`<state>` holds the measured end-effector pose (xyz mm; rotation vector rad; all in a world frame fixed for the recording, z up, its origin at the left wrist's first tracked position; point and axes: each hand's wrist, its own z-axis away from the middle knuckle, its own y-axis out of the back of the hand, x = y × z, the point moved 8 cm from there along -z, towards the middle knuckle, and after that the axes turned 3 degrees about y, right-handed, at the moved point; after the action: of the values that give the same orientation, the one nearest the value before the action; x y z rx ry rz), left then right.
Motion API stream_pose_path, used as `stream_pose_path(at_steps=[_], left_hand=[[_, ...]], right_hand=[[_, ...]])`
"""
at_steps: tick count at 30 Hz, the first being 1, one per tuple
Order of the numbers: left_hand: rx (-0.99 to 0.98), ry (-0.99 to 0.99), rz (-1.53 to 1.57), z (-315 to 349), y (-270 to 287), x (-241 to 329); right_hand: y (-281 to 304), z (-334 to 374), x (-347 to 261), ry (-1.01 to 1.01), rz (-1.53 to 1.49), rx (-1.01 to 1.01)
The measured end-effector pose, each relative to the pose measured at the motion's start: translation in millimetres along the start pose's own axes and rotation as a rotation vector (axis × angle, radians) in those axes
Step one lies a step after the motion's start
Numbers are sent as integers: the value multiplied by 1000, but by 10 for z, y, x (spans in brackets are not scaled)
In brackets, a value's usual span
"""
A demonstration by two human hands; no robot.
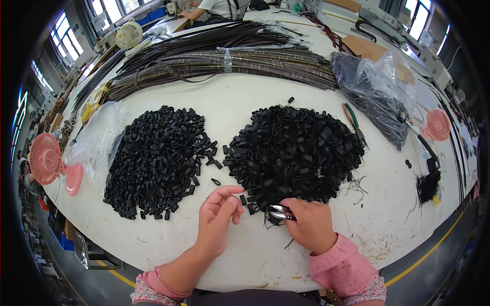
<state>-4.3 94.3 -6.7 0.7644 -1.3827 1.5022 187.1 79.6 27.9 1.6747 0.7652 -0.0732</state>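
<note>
Two heaps of small black strap loops lie in front of me on the white table [229,112]: a left heap [155,160] and a right heap [298,153]. At the near edge of the right heap, my right hand [314,227] is closed round small metal thread snips [279,213], their blades pointing left over a few loops. My left hand [218,219] hovers between the heaps, fingers loosely bent and apart, with nothing visible in it. Just beyond its fingertips lies a single loop [216,181]. Cut threads [357,187] are scattered right of the heap.
Long bundles of dark straps [219,66] stretch across the back. Green-handled pliers [352,116] rest beside the right heap. A bag of black material [375,97] lies beyond. Pink fans stand left [46,158] and right [438,125]. Another person [217,7] sits at the far side.
</note>
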Motion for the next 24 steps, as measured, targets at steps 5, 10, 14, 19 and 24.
stream_pose_path(at_steps=[5,10,14,19,24], left_hand=[[-271,214,-180,105,-242,-231],[-326,269,-136,138,-353,-317],[-306,289,-89,118,-322,-388],[-275,291,26,106,-282,-375],[-287,296,184,79,-250,-345]], right_hand=[[59,5,54,-180,-454,3],[-40,56,-30,-167,-660,-58],[-51,57,-74,-83,-663,-2],[36,26,-214,102,-344,-25],[253,-43,-133,66,-351,127]])
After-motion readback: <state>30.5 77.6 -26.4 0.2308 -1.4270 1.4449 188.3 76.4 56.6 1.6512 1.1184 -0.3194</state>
